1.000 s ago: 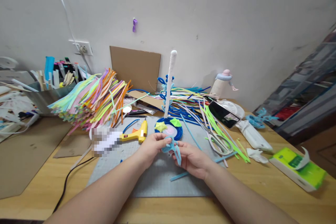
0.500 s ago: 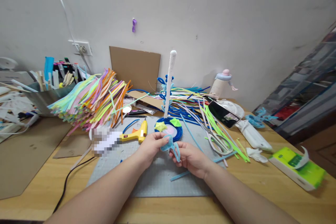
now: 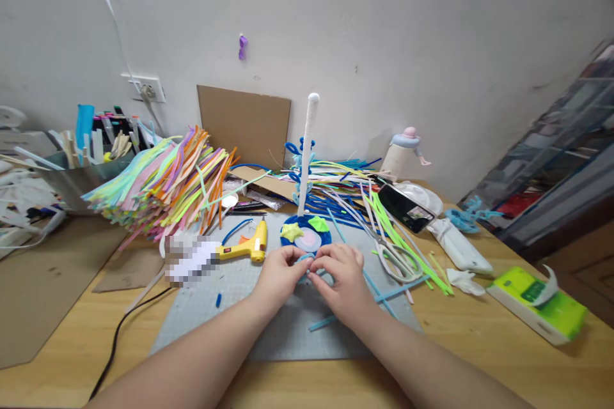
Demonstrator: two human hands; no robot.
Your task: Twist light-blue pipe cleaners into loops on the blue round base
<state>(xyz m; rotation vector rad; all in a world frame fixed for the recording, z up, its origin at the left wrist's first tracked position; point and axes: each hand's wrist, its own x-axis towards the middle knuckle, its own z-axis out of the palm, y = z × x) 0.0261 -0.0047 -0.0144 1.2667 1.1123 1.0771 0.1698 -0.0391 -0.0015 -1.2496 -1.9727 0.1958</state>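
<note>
My left hand (image 3: 279, 275) and my right hand (image 3: 341, 276) meet over the grey cutting mat (image 3: 283, 326), fingers pinched together on a small light blue pipe cleaner shape (image 3: 307, 263) that is mostly hidden between them. Just behind the hands stands a round dark blue base (image 3: 306, 234) with a pink centre, a yellow star and a green piece. A tall white fuzzy post (image 3: 307, 150) rises from it. A loose light blue pipe cleaner (image 3: 330, 318) lies on the mat under my right wrist.
A yellow glue gun (image 3: 244, 246) with a black cord (image 3: 112, 345) lies left of the hands. A big fan of coloured pipe cleaners (image 3: 163, 182) sits behind it. Scissors (image 3: 396, 257), a phone (image 3: 401, 208) and a green tissue pack (image 3: 537, 303) are to the right.
My right hand has turned palm down and closed in on the left hand. The light blue shape, which hung in view between the hands, is now mostly covered by the fingers.
</note>
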